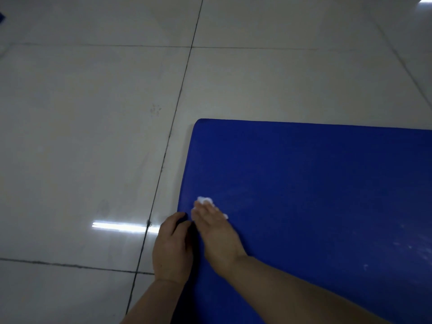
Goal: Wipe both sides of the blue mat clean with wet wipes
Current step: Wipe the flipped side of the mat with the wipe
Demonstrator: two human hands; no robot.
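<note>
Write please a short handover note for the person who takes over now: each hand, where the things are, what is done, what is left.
Left hand: fingers curled over the left edge of the blue mat, holding it.
Right hand: flat on the mat near that edge, pressing a white wet wipe under the fingers.
The mat lies flat on the tiled floor.
Done: cannot tell how much is wiped; pale marks show at the mat's right.
Left: finish this face, then turn the mat and wipe the other side.

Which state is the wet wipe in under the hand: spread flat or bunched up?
Bunched up. The wipe shows only as small crumpled white lumps sticking out past the fingertips of the right hand, which presses it onto the mat.
</note>
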